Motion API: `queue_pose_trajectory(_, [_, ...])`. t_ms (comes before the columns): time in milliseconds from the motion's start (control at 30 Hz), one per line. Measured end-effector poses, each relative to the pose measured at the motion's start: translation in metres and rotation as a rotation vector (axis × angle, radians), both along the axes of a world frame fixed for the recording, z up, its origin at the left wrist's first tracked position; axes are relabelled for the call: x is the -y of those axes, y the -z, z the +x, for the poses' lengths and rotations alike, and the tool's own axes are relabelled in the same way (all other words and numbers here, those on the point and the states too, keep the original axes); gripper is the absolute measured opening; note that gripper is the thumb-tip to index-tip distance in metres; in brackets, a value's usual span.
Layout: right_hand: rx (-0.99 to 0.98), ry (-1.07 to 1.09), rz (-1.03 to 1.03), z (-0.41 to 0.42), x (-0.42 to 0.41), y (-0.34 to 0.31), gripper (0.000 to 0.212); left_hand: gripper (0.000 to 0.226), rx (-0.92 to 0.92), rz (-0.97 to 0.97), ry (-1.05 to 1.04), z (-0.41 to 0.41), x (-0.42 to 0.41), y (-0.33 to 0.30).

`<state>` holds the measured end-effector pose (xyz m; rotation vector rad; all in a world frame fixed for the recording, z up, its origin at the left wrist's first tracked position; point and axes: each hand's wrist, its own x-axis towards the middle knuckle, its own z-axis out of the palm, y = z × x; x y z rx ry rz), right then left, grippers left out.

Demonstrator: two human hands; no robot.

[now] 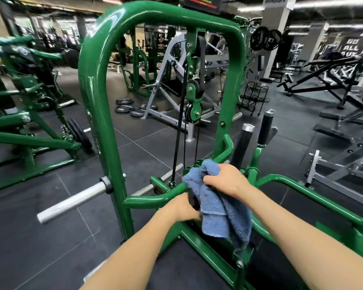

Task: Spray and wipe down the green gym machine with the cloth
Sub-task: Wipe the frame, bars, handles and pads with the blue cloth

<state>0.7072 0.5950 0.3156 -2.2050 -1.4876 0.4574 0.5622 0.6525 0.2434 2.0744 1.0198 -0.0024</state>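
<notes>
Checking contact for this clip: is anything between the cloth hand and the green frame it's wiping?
Nothing visible. The right hand grips the blue cloth right at the green frame. The left hand holds a dark object beside the cloth, not between them.

Overhead ceiling strips (331, 5) give even, moderate light. Glare streaks the green frame (96, 84). Edges bow and blur.
</notes>
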Motion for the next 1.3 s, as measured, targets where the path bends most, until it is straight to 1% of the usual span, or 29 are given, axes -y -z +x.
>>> queue_pose_trajectory(33, [-0.006, 0.011, 0.048, -0.002, -0.007, -0.008, 0.021, 0.047, -0.013, -0.036, -0.048, -0.012, 0.001, 0.002])
queue_pose_trajectory(67, [-0.011, 0.016, 0.098, -0.008, -0.017, -0.016, 0.019, 0.069, -0.047, -0.039, -0.106, -0.027, 0.001, 0.004])
queue_pose_trajectory(100, [-0.017, 0.026, 0.136, -0.012, -0.025, -0.024, 0.019, 0.086, -0.091, -0.036, -0.142, -0.038, 0.001, 0.005])
queue_pose_trajectory(133, [-0.007, 0.027, 0.171, -0.018, -0.034, -0.031, 0.021, 0.089, -0.127, -0.025, -0.170, -0.051, 0.000, 0.005])
queue_pose_trajectory(167, [0.014, 0.033, 0.194, -0.023, -0.042, -0.036, 0.023, 0.082, -0.164, -0.001, -0.192, -0.059, -0.002, 0.004])
queue_pose_trajectory(233, [0.054, 0.021, 0.234, -0.037, -0.056, -0.043, 0.024, 0.061, -0.249, 0.036, -0.223, -0.079, -0.007, 0.003])
queue_pose_trajectory(267, [0.063, 0.002, 0.246, -0.044, -0.064, -0.044, 0.024, 0.056, -0.270, 0.044, -0.232, -0.086, -0.012, 0.006])
queue_pose_trajectory(367, [0.071, -0.078, 0.244, -0.059, -0.087, -0.036, 0.023, 0.058, -0.325, 0.038, -0.260, -0.096, -0.029, 0.018])
queue_pose_trajectory(433, [0.099, -0.158, 0.225, -0.068, -0.112, -0.016, 0.027, 0.059, -0.339, 0.041, -0.273, -0.099, -0.044, 0.031])
queue_pose_trajectory(500, [0.144, -0.243, 0.149, -0.071, -0.134, 0.010, 0.025, 0.060, -0.356, 0.051, -0.268, -0.099, -0.058, 0.043])
queue_pose_trajectory(567, [0.231, -0.367, 0.003, -0.074, -0.156, 0.039, 0.020, 0.056, -0.392, 0.065, -0.263, -0.098, -0.073, 0.062])
queue_pose_trajectory(633, [0.380, -0.567, -0.157, -0.078, -0.177, 0.067, 0.019, 0.049, -0.449, 0.087, -0.245, -0.101, -0.091, 0.078])
queue_pose_trajectory(700, [0.543, -0.753, -0.273, -0.084, -0.198, 0.090, 0.025, 0.046, -0.486, 0.092, -0.244, -0.104, -0.111, 0.094])
queue_pose_trajectory(733, [0.601, -0.817, -0.288, -0.086, -0.204, 0.096, 0.028, 0.045, -0.508, 0.114, -0.233, -0.105, -0.114, 0.097])
queue_pose_trajectory(800, [0.662, -0.890, -0.253, -0.094, -0.225, 0.108, 0.033, 0.045, -0.572, 0.162, -0.222, -0.106, -0.128, 0.108])
queue_pose_trajectory(867, [0.657, -0.937, -0.230, -0.106, -0.242, 0.121, 0.042, 0.044, -0.627, 0.205, -0.228, -0.103, -0.136, 0.120])
queue_pose_trajectory(900, [0.659, -0.957, -0.278, -0.113, -0.248, 0.130, 0.051, 0.044, -0.648, 0.230, -0.219, -0.102, -0.138, 0.123])
queue_pose_trajectory(1000, [0.722, -0.967, -0.579, -0.128, -0.243, 0.165, 0.082, 0.048, -0.684, 0.280, -0.161, -0.098, -0.139, 0.136])
queue_pose_trajectory(1033, [0.724, -0.951, -0.635, -0.124, -0.239, 0.176, 0.088, 0.050, -0.704, 0.291, -0.138, -0.095, -0.143, 0.140])
queue_pose_trajectory(1100, [0.717, -0.952, -0.649, -0.115, -0.230, 0.183, 0.091, 0.050, -0.739, 0.314, -0.104, -0.091, -0.147, 0.143])
queue_pose_trajectory(1167, [0.702, -0.939, -0.659, -0.098, -0.230, 0.184, 0.092, 0.044, -0.726, 0.347, -0.091, -0.078, -0.150, 0.140])
queue_pose_trajectory(1300, [0.692, -0.856, -0.713, -0.060, -0.233, 0.184, 0.095, 0.035, -0.615, 0.421, -0.072, -0.046, -0.161, 0.125])
